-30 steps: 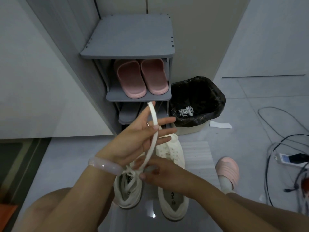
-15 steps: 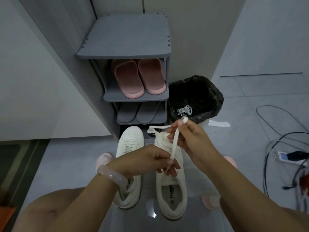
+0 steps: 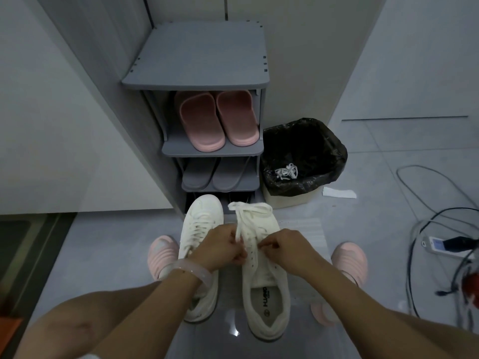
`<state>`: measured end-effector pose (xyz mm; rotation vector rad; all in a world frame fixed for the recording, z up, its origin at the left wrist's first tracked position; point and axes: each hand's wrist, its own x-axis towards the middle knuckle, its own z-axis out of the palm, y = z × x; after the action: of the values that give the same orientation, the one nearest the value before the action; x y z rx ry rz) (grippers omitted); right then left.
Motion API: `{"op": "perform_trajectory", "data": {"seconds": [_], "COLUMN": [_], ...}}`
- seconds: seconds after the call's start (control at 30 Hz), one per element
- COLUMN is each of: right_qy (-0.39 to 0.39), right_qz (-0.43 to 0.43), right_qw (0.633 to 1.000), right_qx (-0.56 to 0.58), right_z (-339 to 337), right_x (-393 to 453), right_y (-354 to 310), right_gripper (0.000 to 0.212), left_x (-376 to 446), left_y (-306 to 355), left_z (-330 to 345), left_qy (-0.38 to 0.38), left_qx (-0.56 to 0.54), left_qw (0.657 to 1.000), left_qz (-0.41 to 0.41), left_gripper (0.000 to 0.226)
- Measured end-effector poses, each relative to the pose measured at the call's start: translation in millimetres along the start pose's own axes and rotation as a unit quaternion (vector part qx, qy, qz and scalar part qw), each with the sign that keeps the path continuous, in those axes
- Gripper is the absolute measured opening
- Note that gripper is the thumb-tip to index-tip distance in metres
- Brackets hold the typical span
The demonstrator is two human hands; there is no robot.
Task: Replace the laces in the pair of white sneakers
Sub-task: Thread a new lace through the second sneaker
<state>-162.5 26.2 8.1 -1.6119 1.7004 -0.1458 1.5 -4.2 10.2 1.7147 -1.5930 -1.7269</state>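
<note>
Two white sneakers stand side by side on the floor, toes pointing away from me. The left sneaker (image 3: 202,224) has laces in it. Over the eyelets of the right sneaker (image 3: 264,281) a white lace (image 3: 250,207) lies bunched on the toe and runs back to my hands. My left hand (image 3: 223,247) pinches the lace at the left eyelet row. On the right eyelet row sits my right hand (image 3: 285,248), fingers curled; its fingertips pinch at the lace there.
A grey shoe rack (image 3: 197,55) stands just beyond the sneakers, with pink slippers (image 3: 217,120) and grey slippers (image 3: 215,174) on its shelves. A bin with a black bag (image 3: 303,156) holds a tangle of old laces (image 3: 286,172). Cables and a power strip (image 3: 445,246) lie at right.
Both hands came down from a raised lace to the right sneaker's eyelets. The lace end now lies on the toe.
</note>
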Motion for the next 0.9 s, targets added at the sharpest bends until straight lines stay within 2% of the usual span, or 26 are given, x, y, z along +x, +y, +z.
{"op": "perform_trajectory", "data": {"seconds": [0.07,0.27,0.33,0.4,0.47,0.53,0.67,0.73,0.8,0.9], "right_qy": [-0.008,-0.012,-0.012,-0.007,-0.001,0.002,0.012,0.016,0.013,0.008], "right_qz": [0.000,-0.013,-0.011,-0.012,-0.019,-0.028,-0.032,-0.031,-0.029,-0.018], "right_qw": [1.000,1.000,1.000,1.000,1.000,0.999,0.999,0.998,0.998,0.999], "right_qx": [0.002,0.005,0.005,0.009,0.014,0.020,0.040,0.042,0.046,0.042], "right_z": [3,8,9,10,12,14,15,16,16,15], "right_x": [1,3,3,4,4,5,5,6,6,7], "right_y": [0,1,2,4,6,7,9,9,9,7], "right_gripper": [0.029,0.032,0.031,0.030,0.030,0.030,0.030,0.029,0.028,0.026], "left_x": [2,5,6,7,8,10,13,14,16,18], "left_y": [-4,-5,-5,-7,-9,-10,-11,-12,-14,-18], "left_z": [1,2,3,5,8,9,12,14,11,8], "left_qy": [0.001,0.030,0.047,0.067,0.073,0.069,0.066,0.067,0.077,0.073], "left_qx": [0.041,0.111,0.222,0.308,0.342,0.360,0.340,0.288,0.205,0.103], "left_qw": [0.999,0.991,0.967,0.937,0.919,0.908,0.912,0.933,0.962,0.987], "left_qz": [0.012,0.066,0.113,0.153,0.183,0.204,0.220,0.205,0.162,0.099], "left_gripper": [0.023,0.012,0.014,0.031,0.042,0.044,0.043,0.033,0.011,0.018]}}
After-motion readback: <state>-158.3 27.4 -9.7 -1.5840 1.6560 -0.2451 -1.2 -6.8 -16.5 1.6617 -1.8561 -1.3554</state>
